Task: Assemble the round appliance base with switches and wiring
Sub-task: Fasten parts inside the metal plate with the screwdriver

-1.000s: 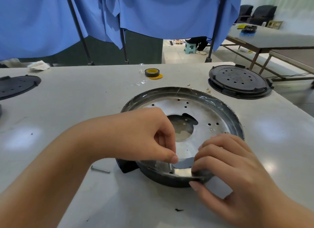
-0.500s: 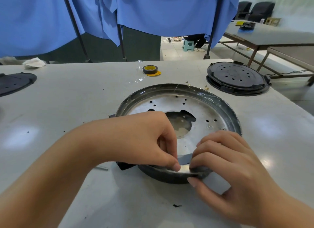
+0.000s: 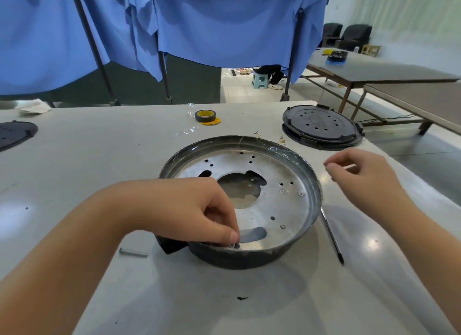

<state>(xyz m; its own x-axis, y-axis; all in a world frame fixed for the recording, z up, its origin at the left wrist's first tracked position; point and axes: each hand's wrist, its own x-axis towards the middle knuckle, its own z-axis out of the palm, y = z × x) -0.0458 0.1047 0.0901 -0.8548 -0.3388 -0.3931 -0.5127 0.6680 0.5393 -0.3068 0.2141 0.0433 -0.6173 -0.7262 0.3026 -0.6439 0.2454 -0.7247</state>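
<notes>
At the grey worktable (image 3: 74, 160), the round appliance base (image 3: 249, 202) sits open side up in front of me, a black-walled pan with a bare metal plate as its floor. That floor carries a large central cutout, a curved slot near the front rim, several small holes and one screw head toward the right; I see nothing loose lying inside it. My left hand (image 3: 197, 210) reaches over the near rim, thumb and forefinger pinching something small at the inner front edge, too hidden to name. My right hand (image 3: 361, 177) hangs above the table just right of the base, fingers loosely curled, thumb and forefinger tips close together; I cannot tell whether they hold anything. A thin dark tool (image 3: 331, 235) lies on the table beside the base's right wall. A bolt (image 3: 132, 252) lies near left of it. A black perforated cover (image 3: 321, 128) rests far right, and a tape roll (image 3: 205, 116) lies beyond the base.
</notes>
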